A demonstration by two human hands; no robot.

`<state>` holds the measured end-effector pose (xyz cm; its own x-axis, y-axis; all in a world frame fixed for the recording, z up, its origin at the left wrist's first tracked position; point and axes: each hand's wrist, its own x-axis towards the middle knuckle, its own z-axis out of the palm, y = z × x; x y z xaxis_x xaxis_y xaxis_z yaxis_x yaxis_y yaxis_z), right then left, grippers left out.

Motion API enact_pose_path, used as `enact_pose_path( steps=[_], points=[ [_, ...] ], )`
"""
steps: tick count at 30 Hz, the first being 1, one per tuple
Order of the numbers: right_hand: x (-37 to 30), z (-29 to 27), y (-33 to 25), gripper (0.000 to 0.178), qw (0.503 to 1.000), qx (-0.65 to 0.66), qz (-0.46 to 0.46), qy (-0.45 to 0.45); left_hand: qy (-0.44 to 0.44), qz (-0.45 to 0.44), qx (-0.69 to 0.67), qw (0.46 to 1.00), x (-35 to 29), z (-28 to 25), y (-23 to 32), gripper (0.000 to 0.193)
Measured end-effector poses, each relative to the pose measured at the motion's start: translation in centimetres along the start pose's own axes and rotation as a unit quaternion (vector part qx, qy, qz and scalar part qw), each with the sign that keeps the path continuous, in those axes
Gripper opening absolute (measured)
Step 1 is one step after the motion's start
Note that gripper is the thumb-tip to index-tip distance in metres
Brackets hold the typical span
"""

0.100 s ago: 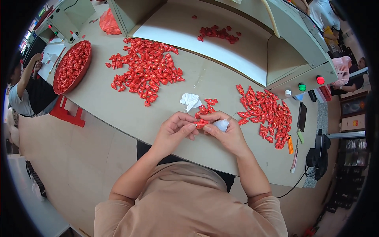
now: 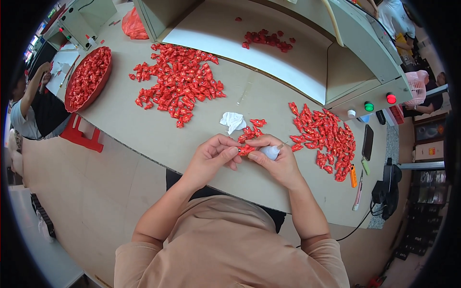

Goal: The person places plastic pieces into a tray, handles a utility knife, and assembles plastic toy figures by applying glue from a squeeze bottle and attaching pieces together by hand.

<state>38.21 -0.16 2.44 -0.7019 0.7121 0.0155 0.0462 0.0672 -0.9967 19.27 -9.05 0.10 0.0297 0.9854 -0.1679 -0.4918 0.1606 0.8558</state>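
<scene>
Between my two hands is a small glossy red figurine [image 2: 246, 150], pinched at its ends by fingertips. My left hand [image 2: 212, 157] closes thumb and fingers on its left end. My right hand [image 2: 276, 161] grips the other end, and a small white squeeze bottle [image 2: 271, 152] with a thin tip is tucked in the same hand. Just beyond my fingers lie a few more red figurines [image 2: 257, 123], partly hidden by the hands. A crumpled white tissue [image 2: 233, 121] rests beside them on the table [image 2: 206, 139].
Red figurines form a large pile [image 2: 180, 84] at left and another pile [image 2: 324, 139] at right. A red basin [image 2: 106, 79] is full of them. More lie inside the open grey cabinet [image 2: 216, 29]. A phone [image 2: 368, 139], orange lighter [image 2: 353, 176] and knife-like tool [image 2: 358, 194] sit right. A co-worker [image 2: 43, 110] sits left.
</scene>
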Motion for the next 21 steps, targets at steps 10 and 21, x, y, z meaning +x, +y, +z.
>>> enact_pose_path(
  steps=[10, 21],
  points=[
    [0.2, 0.5, 0.7, 0.015, 1.0, -0.015, -0.007, 0.02, -0.01, 0.003, -0.016, 1.0, 0.2, -0.5, -0.3, 0.014],
    [-0.1, 0.9, -0.2, 0.015, 0.996, -0.079, -0.039, 0.017, -0.017, 0.032, 0.027, 0.999, -0.3, -0.5, -0.7, 0.012]
  ],
)
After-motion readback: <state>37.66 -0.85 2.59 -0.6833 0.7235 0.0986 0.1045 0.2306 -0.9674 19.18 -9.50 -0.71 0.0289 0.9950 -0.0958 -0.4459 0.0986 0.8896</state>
